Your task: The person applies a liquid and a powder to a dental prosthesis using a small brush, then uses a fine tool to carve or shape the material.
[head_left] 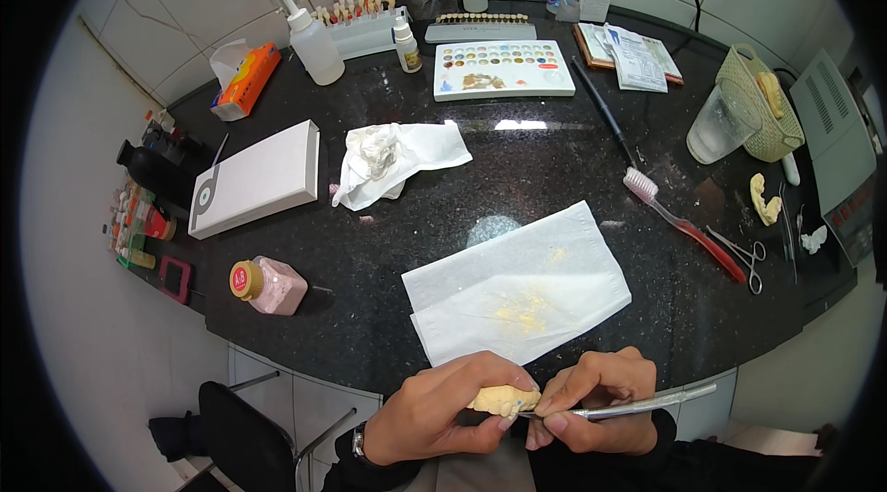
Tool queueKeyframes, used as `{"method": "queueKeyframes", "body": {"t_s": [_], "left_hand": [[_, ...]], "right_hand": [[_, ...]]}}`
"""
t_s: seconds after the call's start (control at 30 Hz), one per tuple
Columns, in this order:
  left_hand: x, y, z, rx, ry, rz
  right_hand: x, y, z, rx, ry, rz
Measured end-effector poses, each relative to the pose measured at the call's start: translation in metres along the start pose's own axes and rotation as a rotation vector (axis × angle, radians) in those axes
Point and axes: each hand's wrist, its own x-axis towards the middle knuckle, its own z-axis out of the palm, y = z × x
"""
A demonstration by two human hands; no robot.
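At the bottom centre my left hand (443, 409) grips a yellow plaster dental cast (499, 400) with a small blue mark on it. My right hand (591, 400) is closed on a slim silver-handled tool (661, 398), whose thin tip meets the cast beside my left thumb. Just beyond both hands lies a folded white paper towel (591, 289) scattered with yellow powder.
A jar of pink powder (282, 287), white box (259, 169) and crumpled tissue (388, 159) lie left; a paint palette (504, 72) is at back. Right are a red-handled brush (693, 238), forceps (748, 256), cup (716, 122), basket (771, 136) and another cast (762, 206).
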Motion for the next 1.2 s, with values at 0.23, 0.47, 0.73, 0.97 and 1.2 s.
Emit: {"method": "queueKeyframes", "body": {"t_s": [0.23, 0.47, 0.73, 0.97, 1.2], "left_hand": [[0.0013, 0.0017, -0.0009, -0.008, -0.014, -0.026], [0.0009, 0.0024, -0.0011, 0.018, -0.01, -0.025], [0.0005, 0.0006, 0.0002, 0.001, -0.001, -0.025], [0.0002, 0.0, 0.0008, 0.011, 0.007, -0.009], [0.0009, 0.0014, -0.0007, 0.017, -0.006, -0.03]], "right_hand": [[-0.0036, 0.0061, 0.0039, 0.09, 0.1, -0.028], [-0.002, 0.0044, 0.0026, 0.038, 0.047, -0.021], [-0.0034, 0.0056, 0.0037, 0.101, 0.093, 0.012], [-0.0016, 0.0029, 0.0009, 0.022, 0.023, -0.013], [-0.0024, 0.0056, 0.0028, 0.069, 0.071, -0.01]]}}
